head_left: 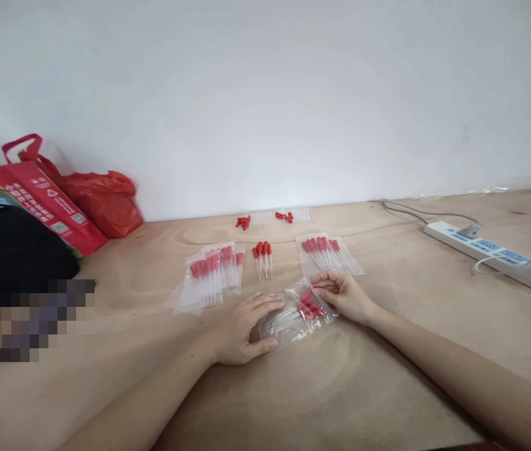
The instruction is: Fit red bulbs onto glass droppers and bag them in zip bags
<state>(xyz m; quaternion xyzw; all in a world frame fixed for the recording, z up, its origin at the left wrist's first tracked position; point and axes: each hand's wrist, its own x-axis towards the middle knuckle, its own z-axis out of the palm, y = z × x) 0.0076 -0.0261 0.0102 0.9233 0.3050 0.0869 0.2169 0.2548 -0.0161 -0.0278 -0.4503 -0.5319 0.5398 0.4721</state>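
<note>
A clear zip bag of droppers (288, 319) lies slantwise on the table, glass tubes toward the left and red rubber bulbs toward the right. At its upper right edge my right hand (343, 294) pinches the plastic near the bag's mouth. My left hand (249, 329) is open around the tube end, its thumb and fingers spread on either side and touching the plastic. Just beyond are several loose droppers (262, 257) side by side. Bagged droppers (206, 269) lie to their left in overlapping bags, and another bag of droppers (328, 254) lies to the right.
Small red rubber bulbs (243, 222) lie at the back beside a flat clear bag (300, 215). A white power strip (481, 250) with a plugged-in cable sits at right. Red shopping bags (100, 200) and a black bag (15, 257) stand at left, near a blurred-out patch.
</note>
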